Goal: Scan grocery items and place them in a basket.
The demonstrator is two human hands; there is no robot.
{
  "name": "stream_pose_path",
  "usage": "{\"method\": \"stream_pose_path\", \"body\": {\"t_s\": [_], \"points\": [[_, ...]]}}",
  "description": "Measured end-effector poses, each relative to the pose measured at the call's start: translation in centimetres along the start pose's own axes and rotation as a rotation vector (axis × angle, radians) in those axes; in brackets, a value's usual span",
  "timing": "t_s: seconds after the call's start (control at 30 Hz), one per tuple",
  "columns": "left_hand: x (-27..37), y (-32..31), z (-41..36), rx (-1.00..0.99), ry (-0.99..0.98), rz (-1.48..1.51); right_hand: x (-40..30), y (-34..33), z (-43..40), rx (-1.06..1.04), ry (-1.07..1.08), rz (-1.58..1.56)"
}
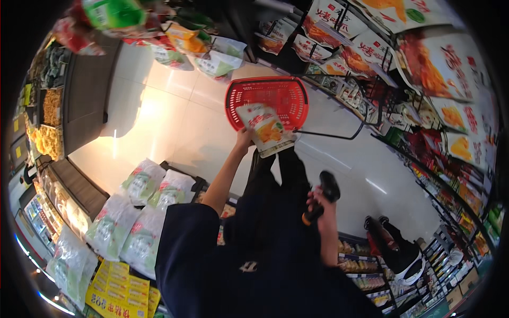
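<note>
My left hand (245, 138) grips the lower left edge of a white printed food pouch (267, 129) with a picture of orange-coloured food and red writing. The pouch overlaps the near rim of a red plastic shopping basket (296, 101), which has slotted sides and a black handle swung out to the right. Inside the basket I make out no goods, though the pouch hides part of it. My right hand (324, 204) is closed around the grip of a black handheld device (329, 186), apparently a barcode scanner, to the right of my legs. The device is slightly blurred.
Hanging food pouches (437, 67) line a rack (381, 139) on the right. Large clear-wrapped bags (139, 183) are stacked at my left, by yellow printed cards (119, 290). Dried goods fill a wooden-sided stand (85, 95). Another person (397, 248) stands at the lower right.
</note>
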State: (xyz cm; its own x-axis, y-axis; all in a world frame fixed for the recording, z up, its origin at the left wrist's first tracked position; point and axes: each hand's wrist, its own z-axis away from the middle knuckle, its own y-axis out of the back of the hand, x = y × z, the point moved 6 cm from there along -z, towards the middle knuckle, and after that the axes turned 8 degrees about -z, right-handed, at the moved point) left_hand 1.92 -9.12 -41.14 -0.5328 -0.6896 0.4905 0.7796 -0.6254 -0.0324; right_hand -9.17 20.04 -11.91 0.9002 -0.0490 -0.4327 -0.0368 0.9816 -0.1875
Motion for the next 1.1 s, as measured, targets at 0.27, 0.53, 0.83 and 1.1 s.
{"method": "stream_pose_path", "body": {"t_s": [0.27, 0.53, 0.83, 1.1], "points": [[-10.2, -0.2, -18.4, 0.124, 0.054, 0.194, 6.3, 7.1, -2.1, 0.180, -0.194, -0.020], [-13.0, -1.4, -32.1, -0.060, 0.098, 0.405, 11.5, 13.7, -4.0, 0.329, -0.384, -0.103], [-14.7, 3.4, -27.2, 0.417, -0.330, -0.294, 11.8, 14.5, -4.2, 0.285, -0.370, -0.109], [-22.8, 6.2, -7.3, 0.139, -0.171, -0.648, 7.0, 12.8, -2.7, 0.077, -0.178, -0.028]]}}
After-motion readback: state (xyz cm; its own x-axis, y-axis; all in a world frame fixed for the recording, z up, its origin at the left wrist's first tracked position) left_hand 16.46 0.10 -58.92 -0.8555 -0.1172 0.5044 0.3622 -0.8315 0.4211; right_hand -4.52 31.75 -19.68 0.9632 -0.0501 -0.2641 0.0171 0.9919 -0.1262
